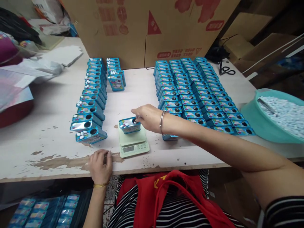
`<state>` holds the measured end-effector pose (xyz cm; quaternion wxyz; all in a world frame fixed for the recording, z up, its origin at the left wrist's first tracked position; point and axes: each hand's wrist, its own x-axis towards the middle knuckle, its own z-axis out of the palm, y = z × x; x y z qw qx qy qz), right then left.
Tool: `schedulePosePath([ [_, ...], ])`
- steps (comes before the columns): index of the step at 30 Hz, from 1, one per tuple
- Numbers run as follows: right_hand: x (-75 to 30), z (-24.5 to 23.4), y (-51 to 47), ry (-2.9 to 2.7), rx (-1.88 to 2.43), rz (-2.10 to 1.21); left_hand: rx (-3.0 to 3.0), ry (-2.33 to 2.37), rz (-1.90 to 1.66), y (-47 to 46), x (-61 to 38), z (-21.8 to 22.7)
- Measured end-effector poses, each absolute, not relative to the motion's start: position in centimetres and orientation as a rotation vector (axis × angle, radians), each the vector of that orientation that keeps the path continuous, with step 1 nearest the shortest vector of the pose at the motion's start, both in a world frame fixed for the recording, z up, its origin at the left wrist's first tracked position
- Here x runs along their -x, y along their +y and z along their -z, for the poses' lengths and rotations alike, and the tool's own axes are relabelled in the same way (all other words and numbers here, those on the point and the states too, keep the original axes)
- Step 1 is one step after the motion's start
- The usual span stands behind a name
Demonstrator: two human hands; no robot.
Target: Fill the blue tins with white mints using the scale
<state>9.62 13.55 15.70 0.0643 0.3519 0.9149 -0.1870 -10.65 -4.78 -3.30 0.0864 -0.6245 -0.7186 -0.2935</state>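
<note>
Right fingers point(138, 111) bunch close together mid-frame at the tin point(129, 128), hold unclear, left fingers point(100, 155) half-curled, seemingly empty; it's probably light, stiff, slick, best pinched side-on.

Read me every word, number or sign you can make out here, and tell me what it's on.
"CARAMELO", probably "MACIZO" below: front of a blue tin.
Tin lids: print too small.
Scale display: no digits legible.
Cardboard box: red triangle and other red print, wording too blurred.
Red garment: yellow mark, unreadable.

Blue tin point(130, 129), pale-green scale point(133, 139), red apron point(144, 198), striped clothing point(124, 207)
</note>
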Motion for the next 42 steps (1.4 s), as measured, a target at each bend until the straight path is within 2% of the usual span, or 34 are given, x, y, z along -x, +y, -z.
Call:
schedulePosePath([
  [4,-9.7,-15.7,13.6,2.792,-1.124,0.680,1.855,-2.156,0.873,-4.8,10.6,3.3],
  [6,-9.8,-15.3,13.8,2.819,-1.233,0.893,1.855,-2.152,0.880,-4.9,10.5,3.3],
  [9,-10.4,-14.6,14.4,2.614,-1.373,1.572,1.855,-2.153,0.890,-4.9,10.5,3.4],
  [12,-11.4,-13.7,15.0,2.107,-1.377,2.304,1.848,-2.162,0.892,-4.9,10.6,3.5],
  [15,-12.4,-13.0,15.3,1.757,-1.366,2.652,1.848,-2.161,0.895,-4.9,10.5,3.6],
  [19,-13.1,-12.7,15.2,1.690,-1.401,2.661,1.855,-2.151,0.892,-4.9,10.5,3.5],
  [30,-11.3,-12.6,14.8,2.113,-1.385,2.411,1.840,-2.169,0.898,-4.8,10.5,3.6],
  [34,-11.1,-12.9,14.6,2.137,-1.380,2.447,1.849,-2.181,0.930,-4.9,10.6,3.7],
  [38,-12.5,-12.7,12.9,2.125,-1.350,2.570,1.838,-2.114,1.076,-4.8,9.6,1.6],
  [42,-14.9,-10.2,9.1,2.033,-1.292,2.603,1.913,-1.967,1.027,-2.9,7.4,-2.4],
])
